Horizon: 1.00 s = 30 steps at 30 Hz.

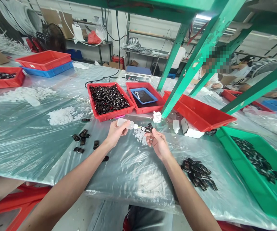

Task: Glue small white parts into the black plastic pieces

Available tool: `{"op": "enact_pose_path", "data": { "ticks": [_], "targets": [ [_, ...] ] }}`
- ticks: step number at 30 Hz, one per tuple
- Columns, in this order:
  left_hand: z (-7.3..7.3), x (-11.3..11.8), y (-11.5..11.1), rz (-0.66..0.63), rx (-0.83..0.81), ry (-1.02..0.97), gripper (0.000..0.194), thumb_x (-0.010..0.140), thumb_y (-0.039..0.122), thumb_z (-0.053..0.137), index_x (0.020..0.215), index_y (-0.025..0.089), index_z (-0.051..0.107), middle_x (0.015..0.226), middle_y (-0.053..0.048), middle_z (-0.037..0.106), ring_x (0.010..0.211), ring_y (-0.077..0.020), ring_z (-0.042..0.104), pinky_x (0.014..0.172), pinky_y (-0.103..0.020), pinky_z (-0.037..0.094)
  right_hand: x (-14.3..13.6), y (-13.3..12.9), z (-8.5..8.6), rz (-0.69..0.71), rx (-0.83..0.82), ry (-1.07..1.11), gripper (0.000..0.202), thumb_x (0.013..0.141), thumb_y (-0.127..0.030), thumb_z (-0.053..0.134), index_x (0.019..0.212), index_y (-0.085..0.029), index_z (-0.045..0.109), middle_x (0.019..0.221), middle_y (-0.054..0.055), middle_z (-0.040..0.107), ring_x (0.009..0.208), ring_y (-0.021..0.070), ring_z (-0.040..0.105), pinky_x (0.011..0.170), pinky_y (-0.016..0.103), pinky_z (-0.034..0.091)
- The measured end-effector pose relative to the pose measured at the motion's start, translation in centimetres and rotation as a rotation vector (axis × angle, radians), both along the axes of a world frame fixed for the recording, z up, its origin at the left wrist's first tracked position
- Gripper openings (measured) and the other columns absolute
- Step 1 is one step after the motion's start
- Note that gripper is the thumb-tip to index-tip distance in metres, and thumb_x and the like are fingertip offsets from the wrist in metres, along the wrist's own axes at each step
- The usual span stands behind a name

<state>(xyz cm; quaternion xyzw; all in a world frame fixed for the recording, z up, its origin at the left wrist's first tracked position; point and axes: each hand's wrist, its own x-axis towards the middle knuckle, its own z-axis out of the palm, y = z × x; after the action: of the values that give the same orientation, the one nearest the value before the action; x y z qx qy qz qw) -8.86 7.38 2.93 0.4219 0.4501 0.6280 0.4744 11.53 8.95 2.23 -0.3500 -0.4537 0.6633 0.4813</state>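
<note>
My left hand (116, 132) is closed round a translucent squeeze bottle (128, 124), which lies nearly level with its nozzle pointing right. The nozzle tip meets or nearly meets a small black part (145, 129). That part is held by the fingers of my right hand (158, 141), together with a second black piece (150, 126) just above it. Small white pieces (140, 137) are scattered on the table beneath the hands. Several loose black parts (82, 136) lie left of my left forearm, and a pile of them (198, 173) sits right of my right forearm.
A red tray (101, 118) full of black parts stands behind my hands. Beside it, another red tray (140, 109) holds a small blue tray (145, 101). Green frame legs (177, 93) rise at the right, near a green tray (239, 160). Other people sit at the back right.
</note>
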Motion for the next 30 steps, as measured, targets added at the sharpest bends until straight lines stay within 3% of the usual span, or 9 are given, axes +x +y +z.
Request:
{"op": "enact_pose_path", "data": {
  "ticks": [9,17,21,30],
  "targets": [
    [0.1,-0.4,0.0,-0.017,0.047,0.02,0.038,0.076,0.05,0.075,0.081,0.012,0.072,0.049,0.002,0.05,0.043,-0.0072,0.039,0.044,-0.022,0.023,0.0,-0.1,0.0,0.023,-0.013,0.019,0.043,0.075,-0.059,0.077,0.069,-0.016,0.073,0.065,0.006,0.069,0.052,0.0114,0.051,0.042,0.024,0.034],
    [0.4,-0.2,-0.4,0.025,0.135,0.11,0.036,0.078,0.049,0.074,0.082,0.013,0.074,0.054,0.001,0.055,0.044,-0.0079,0.042,0.044,-0.023,0.028,0.1,-0.1,-0.1,0.043,0.002,0.08,0.035,0.074,-0.051,0.081,0.085,-0.018,0.076,0.078,0.005,0.072,0.055,0.0111,0.053,0.042,0.023,0.037],
    [1.0,0.1,-1.1,0.041,0.194,0.182,0.034,0.08,0.048,0.073,0.082,0.014,0.075,0.051,0.002,0.054,0.045,-0.0086,0.043,0.045,-0.023,0.031,0.1,0.1,-0.1,0.055,-0.005,0.083,0.042,0.076,-0.059,0.077,0.072,-0.017,0.075,0.064,0.005,0.067,0.052,0.0114,0.05,0.04,0.023,0.035],
    [1.4,0.2,-1.4,0.092,0.222,0.254,0.031,0.082,0.045,0.072,0.082,0.015,0.074,0.051,0.002,0.056,0.045,-0.0093,0.045,0.045,-0.023,0.034,0.1,0.1,-0.1,0.045,-0.027,0.08,0.04,0.072,-0.057,0.08,0.073,-0.017,0.075,0.075,0.007,0.073,0.053,0.0121,0.052,0.04,0.023,0.035]
  ]
}}
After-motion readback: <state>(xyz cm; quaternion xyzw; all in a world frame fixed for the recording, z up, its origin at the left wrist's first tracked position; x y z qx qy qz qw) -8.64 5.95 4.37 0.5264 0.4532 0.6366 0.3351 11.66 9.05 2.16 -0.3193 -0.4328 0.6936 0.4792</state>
